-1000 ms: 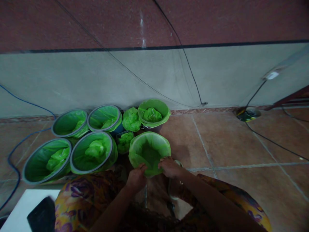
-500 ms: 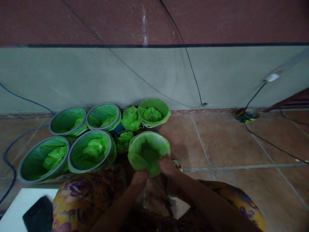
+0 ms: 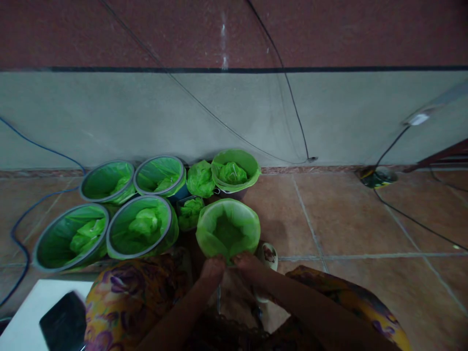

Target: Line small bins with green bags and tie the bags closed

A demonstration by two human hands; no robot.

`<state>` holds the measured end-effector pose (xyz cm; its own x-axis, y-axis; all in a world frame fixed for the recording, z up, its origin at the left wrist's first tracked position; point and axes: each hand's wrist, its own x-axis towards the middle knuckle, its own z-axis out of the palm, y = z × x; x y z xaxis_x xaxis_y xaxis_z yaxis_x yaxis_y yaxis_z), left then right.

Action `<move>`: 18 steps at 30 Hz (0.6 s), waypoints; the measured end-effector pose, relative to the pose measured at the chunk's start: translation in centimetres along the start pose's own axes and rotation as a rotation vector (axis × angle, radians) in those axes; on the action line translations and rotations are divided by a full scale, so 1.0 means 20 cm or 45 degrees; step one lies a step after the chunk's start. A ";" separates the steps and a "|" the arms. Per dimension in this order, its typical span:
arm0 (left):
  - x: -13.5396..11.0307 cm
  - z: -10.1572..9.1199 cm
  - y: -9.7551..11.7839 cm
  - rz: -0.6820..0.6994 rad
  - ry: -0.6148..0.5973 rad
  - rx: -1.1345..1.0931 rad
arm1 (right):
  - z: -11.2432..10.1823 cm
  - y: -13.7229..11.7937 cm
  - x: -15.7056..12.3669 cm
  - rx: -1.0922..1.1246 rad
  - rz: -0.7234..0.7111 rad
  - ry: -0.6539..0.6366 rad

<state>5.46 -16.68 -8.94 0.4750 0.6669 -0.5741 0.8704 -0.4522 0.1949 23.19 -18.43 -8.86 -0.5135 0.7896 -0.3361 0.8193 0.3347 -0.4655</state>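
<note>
A bin lined with a thin green plastic bag (image 3: 208,229) stands on the floor between my knees, the bag folded out over its rim. My left hand (image 3: 214,269) is closed on the near edge of the bag, just left of the middle. Close beside it, my right hand (image 3: 247,265) also pinches the bag at the near rim. The inside of this bin looks dark, and the fingertips are partly hidden by the backs of the hands. Right behind it stands another green-lined bin (image 3: 252,178) with a bunched bag inside.
Several grey-rimmed bins with green liners stand at the left, including one near bin (image 3: 168,229). A small container (image 3: 190,214) and a bunched green bag (image 3: 201,179) sit between. A dark phone-like slab (image 3: 64,321) lies on a white surface (image 3: 27,317). Cables cross the wall and floor.
My right hand has moved from the right side of the rim to the near edge, beside my left hand. The view has shifted slightly.
</note>
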 end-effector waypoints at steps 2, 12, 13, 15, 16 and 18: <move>0.00 -0.01 0.00 -0.009 -0.013 0.014 | 0.01 0.07 0.00 -0.092 0.023 -0.007; -0.01 -0.20 -0.18 -0.009 -0.041 0.067 | -0.22 0.08 -0.03 -0.081 -0.073 0.106; -0.02 -0.23 -0.20 -0.003 -0.034 0.075 | -0.24 0.09 -0.03 -0.065 -0.054 0.127; -0.04 -0.29 -0.21 0.012 -0.005 0.113 | -0.28 0.14 -0.04 -0.039 0.008 0.165; -0.05 -0.32 -0.20 0.012 0.013 0.135 | -0.29 0.16 -0.05 -0.027 0.042 0.172; -0.08 -0.37 -0.14 0.005 0.045 0.155 | -0.29 0.21 -0.05 -0.012 0.094 0.185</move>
<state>3.25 -12.05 -2.67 0.4846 0.6843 -0.5448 0.8473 -0.5221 0.0979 28.73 -14.90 -5.77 -0.4097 0.8783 -0.2466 0.8564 0.2772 -0.4356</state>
